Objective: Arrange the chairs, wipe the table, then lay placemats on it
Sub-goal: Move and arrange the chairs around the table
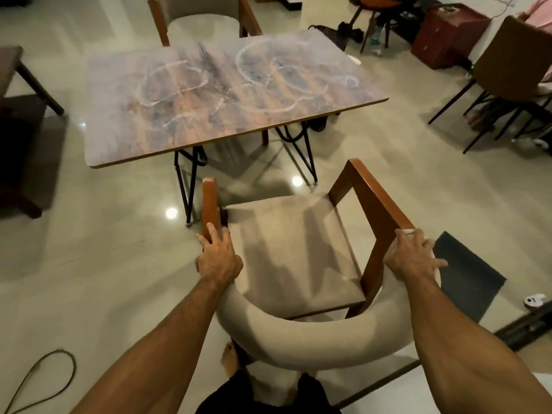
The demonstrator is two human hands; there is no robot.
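cable loop: floor, far left, well apart from the work.
left hand: fingers curled together over the rear of the left wooden armrest of the armchair.
table: ahead, top smeared with whitish rings, unwiped, no placemats on it.
armchair: near the table's front edge, not tucked in, set at an angle.
right hand: fingers wrapped over the right armrest where it meets the padded back.
dark mat: floor, just beside the chair's right.
risk, judged: pushed crooked, the left armrest may strike the table's hairpin leg; a rear leg may catch the bare foot beneath the backrest.
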